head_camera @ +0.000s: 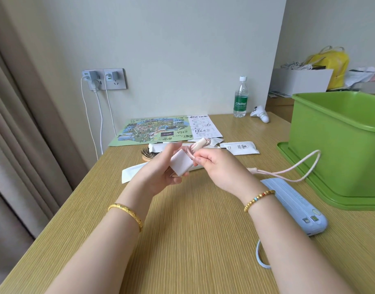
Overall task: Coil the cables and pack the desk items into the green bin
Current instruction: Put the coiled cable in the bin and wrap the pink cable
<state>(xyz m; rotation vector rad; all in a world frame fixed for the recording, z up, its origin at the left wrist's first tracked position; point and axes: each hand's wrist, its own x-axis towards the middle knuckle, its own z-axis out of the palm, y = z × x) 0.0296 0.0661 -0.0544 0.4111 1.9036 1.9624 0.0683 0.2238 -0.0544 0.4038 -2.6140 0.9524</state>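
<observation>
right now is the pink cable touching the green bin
Cannot tell. The head view shows the pink cable looping up against the green bin wall, overlapping it, contact unclear.

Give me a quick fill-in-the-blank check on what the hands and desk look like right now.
1. The left hand holds a white ____.
2. The right hand winds a ____ cable around it.
3. The blue power bank lies on the desk in front of the green ____.
4. The water bottle stands ____.

Missing words: charger; pink; bin; upright
</observation>
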